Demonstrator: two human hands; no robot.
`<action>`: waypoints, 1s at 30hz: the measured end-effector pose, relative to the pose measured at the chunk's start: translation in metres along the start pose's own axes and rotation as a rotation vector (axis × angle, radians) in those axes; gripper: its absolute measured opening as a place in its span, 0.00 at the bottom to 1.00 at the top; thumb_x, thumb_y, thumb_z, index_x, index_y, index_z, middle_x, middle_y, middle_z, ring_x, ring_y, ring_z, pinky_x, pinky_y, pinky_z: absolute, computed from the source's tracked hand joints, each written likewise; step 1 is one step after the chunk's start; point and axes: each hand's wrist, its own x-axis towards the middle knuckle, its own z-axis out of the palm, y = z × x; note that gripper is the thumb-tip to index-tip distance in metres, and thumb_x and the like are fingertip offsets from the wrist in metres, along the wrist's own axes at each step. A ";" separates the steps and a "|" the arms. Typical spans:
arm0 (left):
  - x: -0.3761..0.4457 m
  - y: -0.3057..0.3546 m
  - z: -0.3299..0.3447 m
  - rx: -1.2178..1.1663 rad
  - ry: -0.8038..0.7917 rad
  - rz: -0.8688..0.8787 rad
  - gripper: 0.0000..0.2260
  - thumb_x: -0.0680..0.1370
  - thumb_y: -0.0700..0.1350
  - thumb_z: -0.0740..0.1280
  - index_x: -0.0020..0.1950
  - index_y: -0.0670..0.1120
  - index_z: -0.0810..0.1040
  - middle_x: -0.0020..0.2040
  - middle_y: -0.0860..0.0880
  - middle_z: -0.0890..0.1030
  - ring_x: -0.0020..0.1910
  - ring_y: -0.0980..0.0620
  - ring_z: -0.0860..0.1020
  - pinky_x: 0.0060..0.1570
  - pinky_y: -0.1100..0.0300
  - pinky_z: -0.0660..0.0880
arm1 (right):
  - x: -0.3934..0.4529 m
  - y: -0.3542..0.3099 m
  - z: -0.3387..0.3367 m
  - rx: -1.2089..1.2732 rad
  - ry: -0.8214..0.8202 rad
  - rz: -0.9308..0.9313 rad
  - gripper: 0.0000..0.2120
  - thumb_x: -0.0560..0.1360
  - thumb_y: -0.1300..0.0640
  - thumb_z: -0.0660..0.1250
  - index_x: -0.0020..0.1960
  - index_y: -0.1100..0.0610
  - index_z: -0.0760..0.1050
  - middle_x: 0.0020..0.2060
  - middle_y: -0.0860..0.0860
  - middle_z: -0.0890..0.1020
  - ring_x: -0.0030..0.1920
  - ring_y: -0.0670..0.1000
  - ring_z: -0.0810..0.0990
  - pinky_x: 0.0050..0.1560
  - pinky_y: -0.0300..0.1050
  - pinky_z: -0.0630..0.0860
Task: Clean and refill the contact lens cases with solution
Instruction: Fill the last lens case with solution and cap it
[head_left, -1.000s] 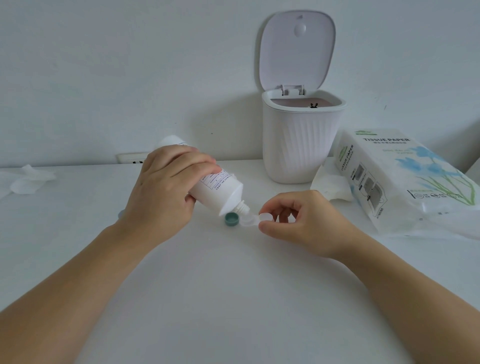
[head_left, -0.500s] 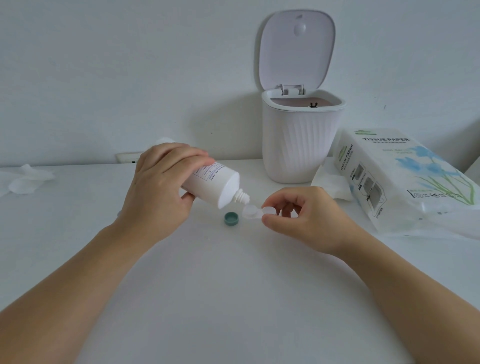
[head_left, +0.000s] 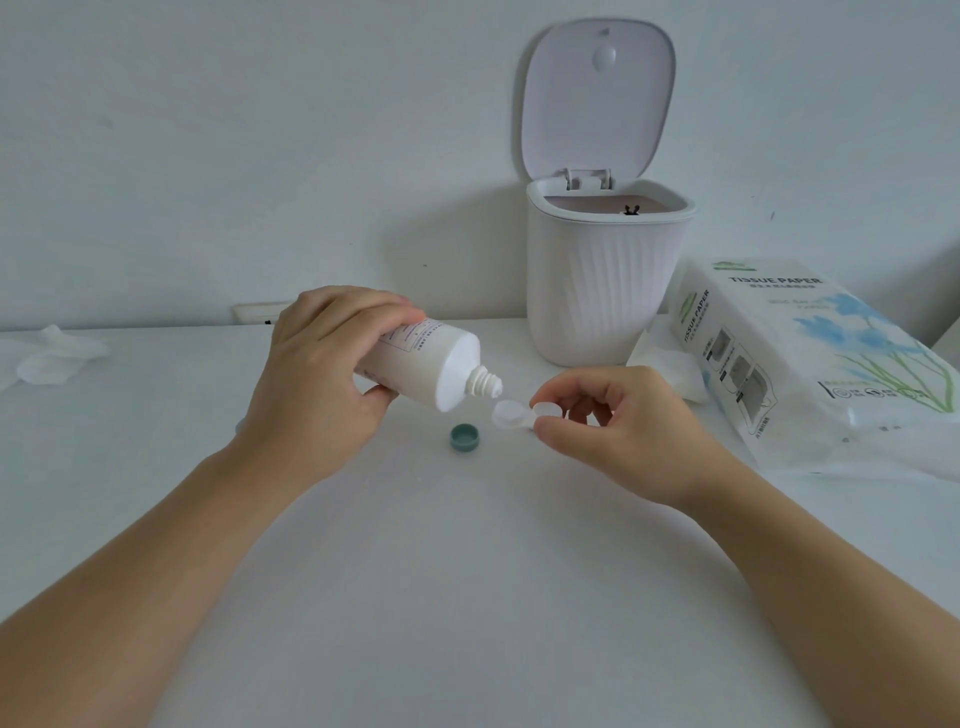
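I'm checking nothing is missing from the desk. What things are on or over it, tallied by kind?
Solution bottle: 1
Contact lens case: 1
Green cap: 1
Lidded bin, lid open: 1
Tissue paper pack: 1
Crumpled tissues, far left: 1 small heap
Loose tissue by the pack: 1
Total: 7

Two bare forearms, no sleeves, rings or watch; left hand (head_left: 317, 384) and right hand (head_left: 623, 431) ungloved.

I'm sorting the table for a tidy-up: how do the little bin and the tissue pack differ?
The bin stands upright with its lid flipped open; the tissue pack lies on its side. The bin is plain ribbed white; the tissue pack carries printed blue flowers and lettering. The bin looks rigid, the tissue pack soft-wrapped. Both rest on the table.
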 end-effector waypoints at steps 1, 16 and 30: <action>0.000 0.000 0.000 0.010 -0.001 0.010 0.30 0.60 0.29 0.78 0.61 0.42 0.82 0.60 0.48 0.82 0.60 0.41 0.74 0.62 0.54 0.66 | 0.000 0.000 0.000 -0.003 -0.002 -0.003 0.03 0.72 0.58 0.75 0.42 0.50 0.84 0.28 0.38 0.77 0.29 0.39 0.72 0.32 0.25 0.65; 0.001 0.001 0.002 0.081 0.048 0.136 0.28 0.62 0.27 0.74 0.60 0.42 0.83 0.60 0.47 0.83 0.61 0.39 0.76 0.63 0.46 0.70 | 0.000 -0.001 0.001 -0.019 -0.023 -0.036 0.04 0.71 0.58 0.76 0.43 0.51 0.85 0.30 0.37 0.79 0.30 0.39 0.73 0.33 0.25 0.65; 0.002 0.001 0.003 0.067 0.089 0.136 0.29 0.60 0.27 0.75 0.60 0.43 0.83 0.60 0.48 0.82 0.61 0.40 0.76 0.64 0.50 0.68 | -0.001 0.000 0.001 -0.007 -0.008 -0.038 0.04 0.71 0.58 0.76 0.44 0.50 0.85 0.31 0.37 0.79 0.30 0.39 0.73 0.34 0.25 0.66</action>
